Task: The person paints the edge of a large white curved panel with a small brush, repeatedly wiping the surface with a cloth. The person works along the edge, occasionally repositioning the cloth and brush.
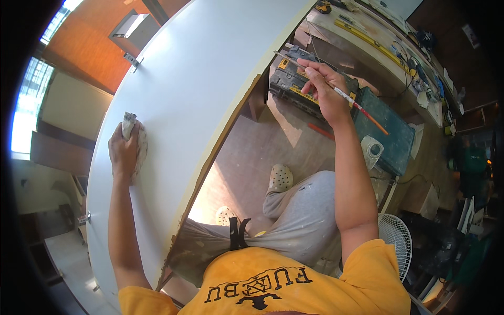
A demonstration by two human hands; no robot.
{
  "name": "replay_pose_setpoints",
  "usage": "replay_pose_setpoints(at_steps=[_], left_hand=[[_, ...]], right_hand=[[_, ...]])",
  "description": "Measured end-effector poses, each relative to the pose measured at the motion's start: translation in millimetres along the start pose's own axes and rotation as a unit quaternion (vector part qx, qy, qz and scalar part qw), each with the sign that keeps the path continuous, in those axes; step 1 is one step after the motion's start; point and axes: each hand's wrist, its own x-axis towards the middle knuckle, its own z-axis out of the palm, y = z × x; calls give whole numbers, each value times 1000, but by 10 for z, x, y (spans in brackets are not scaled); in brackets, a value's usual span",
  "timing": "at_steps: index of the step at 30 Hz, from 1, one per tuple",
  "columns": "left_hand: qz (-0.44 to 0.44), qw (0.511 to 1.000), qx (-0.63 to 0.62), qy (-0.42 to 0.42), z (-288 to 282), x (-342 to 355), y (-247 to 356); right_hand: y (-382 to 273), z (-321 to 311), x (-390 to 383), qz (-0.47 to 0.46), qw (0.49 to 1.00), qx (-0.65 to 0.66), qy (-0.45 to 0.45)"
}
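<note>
My left hand [124,149] is closed round a bunched, stained white rag [140,149] that rests on a large white panel [184,68]. A tuft of the rag sticks up above the fingers. In my right hand [326,92] is a slim paintbrush [362,108] with a paint-spattered shaft and an orange-red end. Its tip points up and left and appears close to the panel's right edge; whether it touches, I cannot tell. A pale yellow strip [251,79] runs along that edge, with a rough brown side below it.
Beyond my right hand lie a black and yellow toolbox [296,86] and a dark green case [386,128]. A workbench [349,26] holds a yellow level [367,42] and scattered tools. A white fan [395,241] stands by my right elbow. Small metal hinges [131,59] stick out along the panel's left edge.
</note>
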Motion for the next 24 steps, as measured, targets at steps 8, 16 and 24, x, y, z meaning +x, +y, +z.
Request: replay_pose_setpoints(at_steps=[8,16,24], left_hand=[[0,1000,10,-4,-1,-6,19],[6,1000,-10,-2,-1,-3,12],[-3,1000,-6,-3,-8,-20,65]], right_hand=[[38,2,23,6,1000,-23,14],[36,21,41,3,1000,-8,12],[-57,-28,-68,24,1000,-2,-19]])
